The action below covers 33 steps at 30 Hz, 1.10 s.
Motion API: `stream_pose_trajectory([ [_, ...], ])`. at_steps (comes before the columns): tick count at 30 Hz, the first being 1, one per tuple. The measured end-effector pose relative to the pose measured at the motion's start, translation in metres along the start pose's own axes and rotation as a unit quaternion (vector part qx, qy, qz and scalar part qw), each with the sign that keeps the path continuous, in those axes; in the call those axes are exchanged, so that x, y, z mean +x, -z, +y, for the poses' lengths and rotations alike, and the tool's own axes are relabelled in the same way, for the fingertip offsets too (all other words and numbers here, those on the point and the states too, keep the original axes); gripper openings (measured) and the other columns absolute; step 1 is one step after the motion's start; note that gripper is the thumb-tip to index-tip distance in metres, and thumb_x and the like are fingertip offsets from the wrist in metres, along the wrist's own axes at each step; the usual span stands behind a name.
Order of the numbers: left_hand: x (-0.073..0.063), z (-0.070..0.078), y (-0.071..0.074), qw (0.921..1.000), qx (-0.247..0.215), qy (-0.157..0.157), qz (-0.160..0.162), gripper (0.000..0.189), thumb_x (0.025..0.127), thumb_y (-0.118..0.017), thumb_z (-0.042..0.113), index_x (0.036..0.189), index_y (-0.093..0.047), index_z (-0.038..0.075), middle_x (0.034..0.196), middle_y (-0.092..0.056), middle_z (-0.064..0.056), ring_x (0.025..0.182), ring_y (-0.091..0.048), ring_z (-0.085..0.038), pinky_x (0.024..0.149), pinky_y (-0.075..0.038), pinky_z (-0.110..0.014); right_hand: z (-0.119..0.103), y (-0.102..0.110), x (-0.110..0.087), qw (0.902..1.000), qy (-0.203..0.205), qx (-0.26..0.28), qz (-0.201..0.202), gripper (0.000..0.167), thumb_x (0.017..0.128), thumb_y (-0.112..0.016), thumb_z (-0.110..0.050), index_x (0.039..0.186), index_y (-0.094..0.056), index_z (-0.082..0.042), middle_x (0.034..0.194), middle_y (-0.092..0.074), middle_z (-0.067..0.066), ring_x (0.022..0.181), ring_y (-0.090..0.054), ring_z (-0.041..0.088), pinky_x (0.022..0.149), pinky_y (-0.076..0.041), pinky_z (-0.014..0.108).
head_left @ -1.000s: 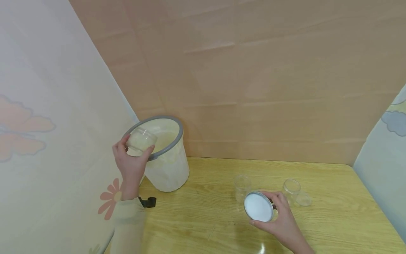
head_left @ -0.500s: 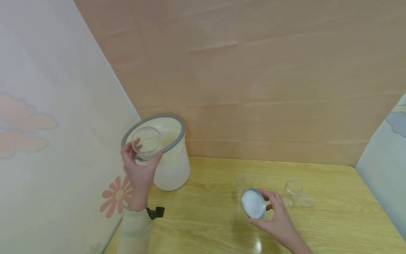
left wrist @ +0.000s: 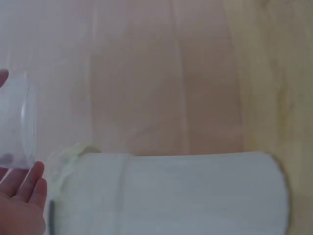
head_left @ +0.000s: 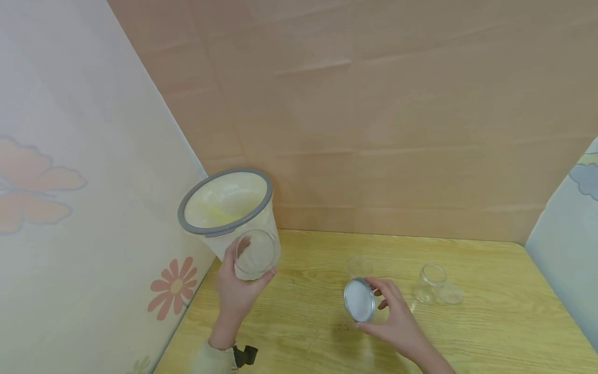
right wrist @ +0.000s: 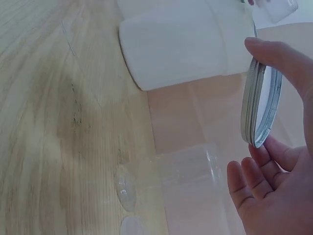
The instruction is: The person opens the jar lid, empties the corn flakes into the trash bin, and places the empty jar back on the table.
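Observation:
A clear jar [head_left: 256,253] is gripped between the thumb and fingers of my left hand [head_left: 235,296], in front of the bin in the head view. The left wrist view catches only part of this jar [left wrist: 17,125], at its left edge. My right hand [head_left: 394,324] pinches a round silver metal lid [head_left: 359,300] by its rim, above the table, with its white inside towards me. Seen edge-on in the right wrist view, the lid [right wrist: 253,105] sits between thumb and fingertips. Jar and lid are well apart.
A white bin [head_left: 263,223] with a grey rim stands at the table's back left, against the walls. Behind the lid is a clear jar [head_left: 359,264], partly hidden. Another clear jar [head_left: 427,290] stands further right, beside a clear disc [head_left: 450,294] on the wooden table [head_left: 289,322].
My left hand has drawn the jar from over the bin's opening down and right, tilting it on the way. My right hand has shifted slightly left with the lid.

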<state>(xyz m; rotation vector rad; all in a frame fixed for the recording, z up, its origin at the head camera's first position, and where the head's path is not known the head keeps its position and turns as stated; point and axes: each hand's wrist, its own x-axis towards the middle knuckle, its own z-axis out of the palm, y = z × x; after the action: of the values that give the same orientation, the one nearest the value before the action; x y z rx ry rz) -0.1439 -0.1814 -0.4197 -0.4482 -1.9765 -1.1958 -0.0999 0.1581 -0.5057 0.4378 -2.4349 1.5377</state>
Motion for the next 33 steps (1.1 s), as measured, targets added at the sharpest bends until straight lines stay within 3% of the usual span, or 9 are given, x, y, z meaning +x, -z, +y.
stream_pose_trajectory([
  [3, -0.019, -0.008, -0.005, 0.9979, 0.003, 0.046, -0.046, 0.084, 0.069, -0.096, 0.015, 0.142, -0.055, 0.007, 0.137, -0.061, -0.009, 0.126, -0.055, -0.033, 0.106, -0.038, -0.057, 0.002, -0.005, 0.003, 0.9999, 0.008, 0.007, -0.006, 0.093, 0.059, -0.101, -0.025, 0.140, -0.057, -0.016, 0.122, -0.055, 0.000, 0.104, -0.049, 0.018, 0.075, -0.049, 0.032],
  [7, -0.042, -0.020, -0.012, 0.9910, 0.001, 0.108, -0.078, 0.084, 0.072, -0.095, 0.020, 0.144, -0.052, 0.015, 0.140, -0.058, -0.005, 0.128, -0.052, -0.030, 0.104, -0.034, -0.065, 0.006, -0.013, 0.008, 0.9995, 0.011, 0.018, -0.024, 0.092, 0.062, -0.100, -0.031, 0.141, -0.055, -0.014, 0.120, -0.055, 0.001, 0.102, -0.051, 0.019, 0.074, -0.050, 0.033],
  [14, -0.073, -0.048, -0.026, 0.9800, -0.006, 0.157, -0.122, 0.083, 0.075, -0.093, 0.021, 0.144, -0.048, 0.007, 0.142, -0.055, -0.015, 0.130, -0.048, -0.041, 0.103, -0.027, -0.077, 0.017, -0.033, 0.015, 0.9962, -0.039, 0.022, -0.074, 0.095, 0.062, -0.100, -0.028, 0.142, -0.052, -0.009, 0.121, -0.054, 0.002, 0.101, -0.051, 0.022, 0.074, -0.050, 0.035],
  [17, -0.083, -0.062, -0.032, 0.9704, -0.009, 0.200, -0.136, 0.084, 0.076, -0.092, 0.023, 0.144, -0.046, 0.005, 0.144, -0.054, -0.015, 0.133, -0.045, -0.042, 0.105, -0.025, -0.076, 0.024, -0.043, 0.017, 0.9944, -0.040, 0.004, -0.098, 0.093, 0.064, -0.099, -0.028, 0.140, -0.052, -0.007, 0.120, -0.053, 0.003, 0.096, -0.053, 0.022, 0.072, -0.050, 0.032],
  [20, -0.091, -0.073, -0.041, 0.9567, -0.013, 0.254, -0.142, 0.087, 0.075, -0.093, 0.027, 0.143, -0.044, 0.006, 0.144, -0.054, -0.011, 0.136, -0.043, -0.040, 0.108, -0.025, -0.071, 0.031, -0.053, 0.019, 0.9932, -0.037, -0.012, -0.110, 0.091, 0.065, -0.099, -0.029, 0.139, -0.052, -0.005, 0.119, -0.052, 0.005, 0.092, -0.054, 0.021, 0.071, -0.048, 0.030],
  [23, -0.097, -0.085, -0.050, 0.9473, -0.011, 0.286, -0.144, 0.088, 0.074, -0.093, 0.027, 0.142, -0.042, 0.003, 0.144, -0.053, -0.012, 0.136, -0.041, -0.040, 0.110, -0.028, -0.066, 0.036, -0.063, 0.022, 0.9917, -0.045, -0.034, -0.116, 0.090, 0.066, -0.098, -0.031, 0.138, -0.053, -0.001, 0.119, -0.052, 0.007, 0.092, -0.055, 0.019, 0.073, -0.051, 0.032],
  [30, -0.108, -0.115, -0.075, 0.9385, 0.037, 0.315, -0.136, 0.088, 0.072, -0.092, 0.018, 0.141, -0.042, -0.005, 0.139, -0.051, -0.026, 0.130, -0.048, -0.045, 0.106, -0.038, -0.061, 0.048, -0.093, 0.033, 0.9883, -0.031, -0.110, -0.101, 0.092, 0.067, -0.097, -0.029, 0.138, -0.052, 0.009, 0.125, -0.054, 0.017, 0.111, -0.060, 0.038, 0.088, -0.055, 0.053],
  [33, -0.111, -0.125, -0.082, 0.9381, 0.031, 0.321, -0.127, 0.086, 0.074, -0.091, 0.016, 0.142, -0.042, -0.006, 0.141, -0.050, -0.027, 0.132, -0.046, -0.046, 0.107, -0.038, -0.060, 0.050, -0.104, 0.039, 0.9868, -0.009, -0.139, -0.083, 0.089, 0.068, -0.097, -0.024, 0.135, -0.052, 0.013, 0.121, -0.054, 0.019, 0.104, -0.063, 0.038, 0.085, -0.056, 0.051],
])
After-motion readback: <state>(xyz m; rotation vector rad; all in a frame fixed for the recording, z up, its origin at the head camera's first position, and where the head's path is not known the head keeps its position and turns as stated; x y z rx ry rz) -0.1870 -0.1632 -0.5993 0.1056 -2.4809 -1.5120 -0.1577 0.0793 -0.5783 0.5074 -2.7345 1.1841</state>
